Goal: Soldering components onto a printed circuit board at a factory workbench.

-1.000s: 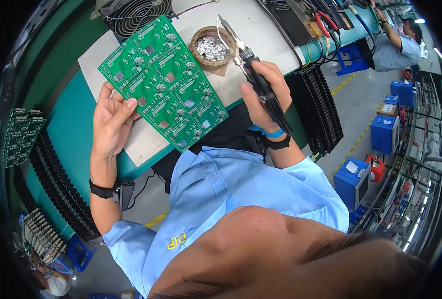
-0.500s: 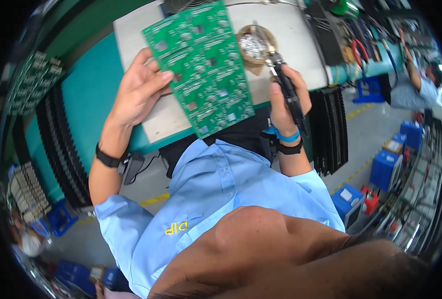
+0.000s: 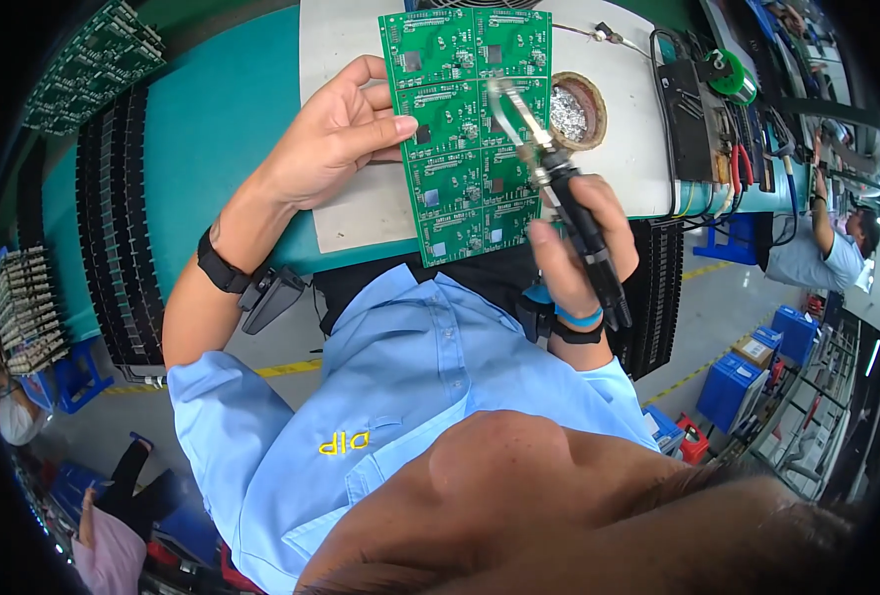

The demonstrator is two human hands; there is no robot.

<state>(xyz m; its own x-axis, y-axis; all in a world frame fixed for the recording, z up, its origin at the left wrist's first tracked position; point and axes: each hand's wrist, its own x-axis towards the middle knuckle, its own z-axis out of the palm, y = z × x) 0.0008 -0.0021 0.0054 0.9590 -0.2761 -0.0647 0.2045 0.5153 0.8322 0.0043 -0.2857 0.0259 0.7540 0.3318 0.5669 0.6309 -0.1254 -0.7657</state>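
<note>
Board (image 3: 455, 159), green, 1 piece, marked off in 8 units (2 across, 4 down), held up over the near edge of the worktop (image 3: 212, 129), its lower end reaching past that edge. Left hand (image 3: 336, 139): grasping the board by its left edge, thumb on the face. Right hand (image 3: 614, 223): closed around the black handle of the iron (image 3: 581, 223), 1 piece, its metal end in front of the board's right half; from where I stand I cannot tell whether the tip touches. Pot (image 3: 597, 111), round, holding silvery bits, on the white sheet (image 3: 361, 223), just beyond the board's right edge. Toward the worktop's right end: tool box (image 3: 688, 94), dark; spool (image 3: 736, 77), green; pliers (image 3: 736, 169), red-handled, nearer the right front corner. Toward the left end: black strips (image 3: 127, 238) in rows; at the far left corner, stacked boards (image 3: 93, 69), green. Beyond the near edge, on the right: black rack (image 3: 656, 288). Past the right end: stool (image 3: 728, 241), blue, and 1 co-worker (image 3: 817, 253) in a pale blue shirt.
</note>
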